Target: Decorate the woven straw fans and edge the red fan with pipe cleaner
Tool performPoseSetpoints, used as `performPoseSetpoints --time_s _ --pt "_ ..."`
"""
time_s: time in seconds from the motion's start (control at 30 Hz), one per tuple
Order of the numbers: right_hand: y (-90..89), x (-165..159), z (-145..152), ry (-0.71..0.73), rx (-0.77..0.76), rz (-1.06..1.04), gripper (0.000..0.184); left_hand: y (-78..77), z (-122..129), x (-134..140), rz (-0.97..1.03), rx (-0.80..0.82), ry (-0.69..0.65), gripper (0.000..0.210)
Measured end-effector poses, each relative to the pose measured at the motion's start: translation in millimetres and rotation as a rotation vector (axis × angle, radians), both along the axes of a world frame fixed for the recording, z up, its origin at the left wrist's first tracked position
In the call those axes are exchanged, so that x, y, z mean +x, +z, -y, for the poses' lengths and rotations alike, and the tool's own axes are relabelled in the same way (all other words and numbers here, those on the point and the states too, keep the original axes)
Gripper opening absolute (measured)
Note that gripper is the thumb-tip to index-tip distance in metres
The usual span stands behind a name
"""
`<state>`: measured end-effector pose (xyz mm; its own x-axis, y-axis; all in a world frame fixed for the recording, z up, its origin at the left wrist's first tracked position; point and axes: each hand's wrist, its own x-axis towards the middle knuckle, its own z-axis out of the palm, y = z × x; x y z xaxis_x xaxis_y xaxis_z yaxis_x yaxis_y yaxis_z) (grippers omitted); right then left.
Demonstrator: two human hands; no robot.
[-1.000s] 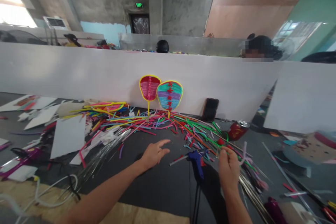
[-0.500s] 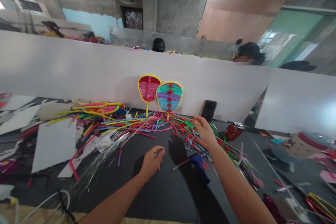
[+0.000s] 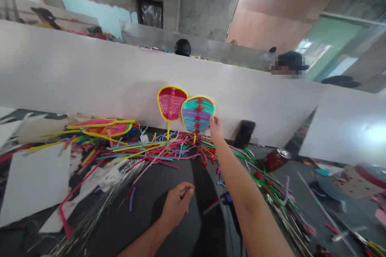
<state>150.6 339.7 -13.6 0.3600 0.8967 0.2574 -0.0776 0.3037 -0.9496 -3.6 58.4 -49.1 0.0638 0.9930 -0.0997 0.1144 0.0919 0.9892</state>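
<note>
My right hand (image 3: 216, 127) reaches to the back and pinches the right edge of a hand fan (image 3: 190, 119) made of pipe cleaners, with teal, purple and blue bands, red star shapes down the middle and a yellow rim. The fan leans upright on the white board. Beside it, partly overlapped, stands a second fan (image 3: 165, 106) in red and pink with a yellow rim and handle. Above the dark table my left hand (image 3: 177, 202) hovers with its fingers curled closed, and nothing shows in them. Under my right forearm lies a blue glue gun (image 3: 227, 200), partly hidden.
Loose pipe cleaners (image 3: 157, 150) lie along the white board (image 3: 90, 76). More yellow-rimmed fans (image 3: 102, 126) lie at left, near silver wires (image 3: 111, 196) and a white sheet (image 3: 36, 184). A phone (image 3: 245, 133) and a red can (image 3: 276, 160) stand at right. People sit beyond the board.
My right hand has moved forward and left, from above the pipe cleaners to the banded fan's edge. My left hand stays low and curled. The view has shifted slightly.
</note>
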Motion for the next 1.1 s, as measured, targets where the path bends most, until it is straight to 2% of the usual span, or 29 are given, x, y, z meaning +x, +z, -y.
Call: performPoseSetpoints --time_s 0.17,0.43,0.8,1.1 --pt "0.1 -3.2 -7.3 -0.029 -0.022 -0.028 0.033 1.9 0.5 -0.1 -0.044 -0.015 -0.035 0.03" --pt "-2.9 0.0 -2.6 -0.063 0.0 -0.077 0.037 6.0 -0.2 0.6 -0.069 -0.034 -0.038 0.028" --pt "-1.3 5.0 3.4 -0.181 -0.016 -0.098 0.027 3.6 1.2 -0.8 -0.076 -0.02 -0.063 0.028" --pt "-3.1 -0.6 7.9 -0.186 -0.041 -0.104 0.032 1.6 1.0 -0.5 -0.077 -0.017 -0.058 0.028"
